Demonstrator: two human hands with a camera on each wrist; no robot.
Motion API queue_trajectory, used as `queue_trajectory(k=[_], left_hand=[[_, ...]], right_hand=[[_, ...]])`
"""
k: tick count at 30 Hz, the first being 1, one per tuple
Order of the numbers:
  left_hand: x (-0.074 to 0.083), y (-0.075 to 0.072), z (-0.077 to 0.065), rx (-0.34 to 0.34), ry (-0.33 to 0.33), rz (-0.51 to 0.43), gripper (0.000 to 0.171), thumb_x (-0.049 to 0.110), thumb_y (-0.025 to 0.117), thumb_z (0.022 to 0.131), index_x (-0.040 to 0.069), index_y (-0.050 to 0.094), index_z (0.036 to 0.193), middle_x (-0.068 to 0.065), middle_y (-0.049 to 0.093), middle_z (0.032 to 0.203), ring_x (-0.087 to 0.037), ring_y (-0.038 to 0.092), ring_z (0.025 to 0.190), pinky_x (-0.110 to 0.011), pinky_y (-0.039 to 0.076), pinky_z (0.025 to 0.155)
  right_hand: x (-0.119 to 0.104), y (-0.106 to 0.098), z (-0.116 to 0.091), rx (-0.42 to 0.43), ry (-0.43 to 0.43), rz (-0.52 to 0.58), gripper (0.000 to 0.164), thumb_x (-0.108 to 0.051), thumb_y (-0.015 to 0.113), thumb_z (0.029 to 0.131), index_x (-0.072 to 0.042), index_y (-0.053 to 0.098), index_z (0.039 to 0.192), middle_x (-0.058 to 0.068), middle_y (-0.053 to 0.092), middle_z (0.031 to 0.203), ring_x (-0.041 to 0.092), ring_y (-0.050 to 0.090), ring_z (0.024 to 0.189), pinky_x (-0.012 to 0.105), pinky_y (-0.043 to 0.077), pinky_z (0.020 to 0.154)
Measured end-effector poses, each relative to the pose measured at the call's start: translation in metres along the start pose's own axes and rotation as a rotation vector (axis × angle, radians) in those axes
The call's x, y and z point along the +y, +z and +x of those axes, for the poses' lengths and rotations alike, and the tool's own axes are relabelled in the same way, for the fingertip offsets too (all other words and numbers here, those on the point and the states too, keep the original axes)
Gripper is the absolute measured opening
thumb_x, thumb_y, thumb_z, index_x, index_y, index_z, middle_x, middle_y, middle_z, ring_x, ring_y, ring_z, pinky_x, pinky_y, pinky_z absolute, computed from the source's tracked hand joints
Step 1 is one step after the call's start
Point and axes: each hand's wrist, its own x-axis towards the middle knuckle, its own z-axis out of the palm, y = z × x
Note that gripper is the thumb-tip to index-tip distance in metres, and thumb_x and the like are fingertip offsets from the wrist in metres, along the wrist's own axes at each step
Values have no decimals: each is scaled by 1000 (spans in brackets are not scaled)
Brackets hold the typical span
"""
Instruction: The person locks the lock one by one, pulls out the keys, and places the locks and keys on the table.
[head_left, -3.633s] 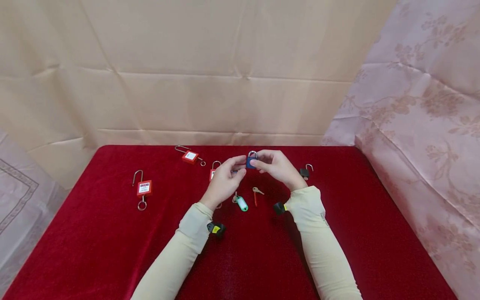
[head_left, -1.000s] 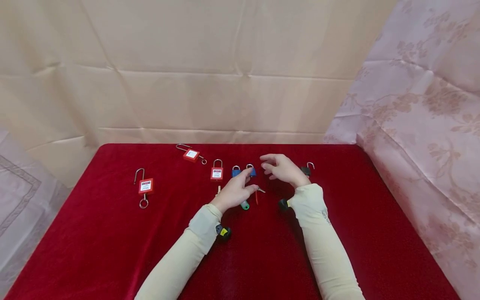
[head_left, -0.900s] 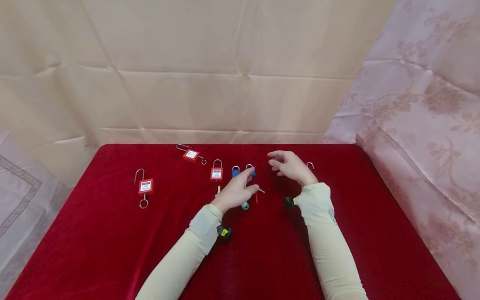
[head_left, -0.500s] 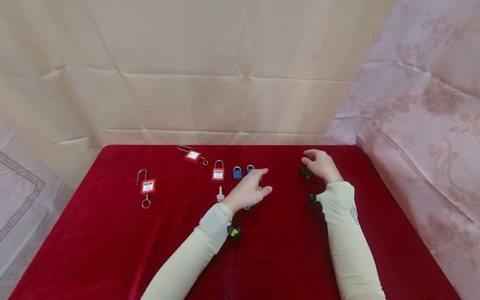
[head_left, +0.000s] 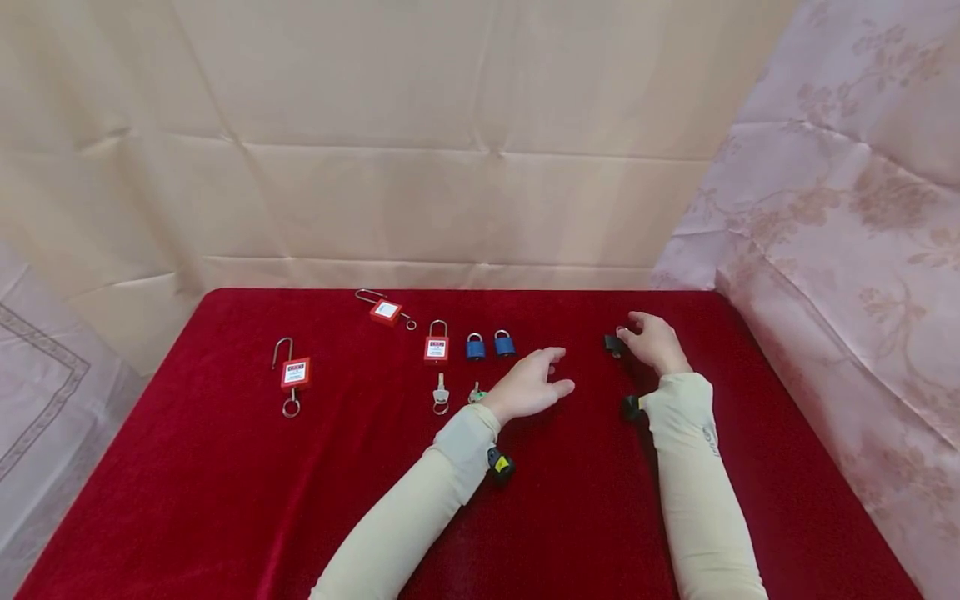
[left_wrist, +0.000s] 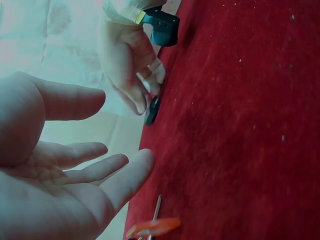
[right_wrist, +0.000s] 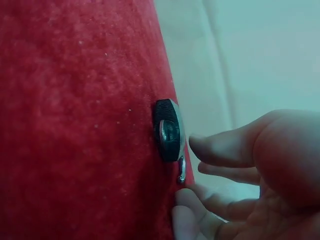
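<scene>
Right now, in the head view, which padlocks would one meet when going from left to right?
Left red padlock → far red padlock → right red padlock → left blue padlock → right blue padlock → black padlock.

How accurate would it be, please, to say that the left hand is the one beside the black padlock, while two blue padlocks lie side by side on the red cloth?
Not quite: it is the right hand that is beside the black padlock, as the head view shows. Two blue padlocks do lie side by side on the red cloth.
</scene>
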Motion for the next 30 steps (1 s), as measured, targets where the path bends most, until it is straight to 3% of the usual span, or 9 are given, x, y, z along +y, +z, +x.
queue_trajectory(k=[5, 8, 11, 19, 23, 26, 30], left_hand=[[0, 7, 4, -16, -8, -1, 58, 22, 61, 102, 1, 42, 152, -14, 48, 151, -26, 52, 133, -35, 42, 109], [-2, 8, 3, -17, -14, 19, 58, 23, 61, 102, 2, 43, 152, -13, 50, 150, -24, 53, 133, -35, 42, 109], [-6, 7, -1, -8, -28, 23, 57, 23, 61, 101, 2, 44, 151, -13, 50, 150, -24, 53, 133, -36, 42, 109], [-16, 1, -11, 28, -37, -1, 57, 21, 63, 100, -3, 45, 149, -16, 52, 147, -27, 53, 131, -39, 42, 109], [-16, 3, -10, 26, -27, -23, 58, 22, 63, 100, -3, 44, 148, -17, 53, 146, -27, 54, 131, -40, 41, 110], [-16, 5, -10, 22, -24, -23, 58, 22, 63, 100, -3, 45, 148, -17, 53, 146, -27, 54, 130, -39, 42, 109], [-14, 5, -9, 22, -22, -17, 58, 22, 64, 100, -3, 45, 148, -17, 53, 146, -26, 54, 130, -38, 42, 109]], right_hand=[[-1, 3, 0, -30, 4, 38, 53, -19, 60, 100, 14, 47, 141, 35, 58, 130, 46, 56, 120, 56, 42, 104], [-5, 7, 0, -74, 11, 69, 50, -21, 61, 100, 11, 52, 137, 29, 65, 118, 38, 64, 103, 48, 50, 92], [-13, 16, 1, -86, 9, 56, 43, -25, 63, 100, 6, 60, 129, 21, 69, 105, 28, 64, 88, 39, 50, 80], [-39, 34, 2, -8, 3, -121, 44, -40, 73, 92, 0, 70, 108, 16, 70, 99, 35, 63, 91, 49, 50, 84], [-44, 31, -3, -59, 19, -161, 34, -40, 74, 91, -6, 75, 87, 7, 67, 76, 27, 61, 75, 42, 50, 71], [-45, 28, -6, -108, 43, -165, 35, -38, 71, 93, -11, 71, 70, 0, 60, 59, 19, 61, 60, 35, 49, 61], [-46, 26, -10, -86, 45, -127, 34, -35, 66, 93, -11, 70, 70, 0, 61, 58, 17, 64, 52, 35, 52, 62]])
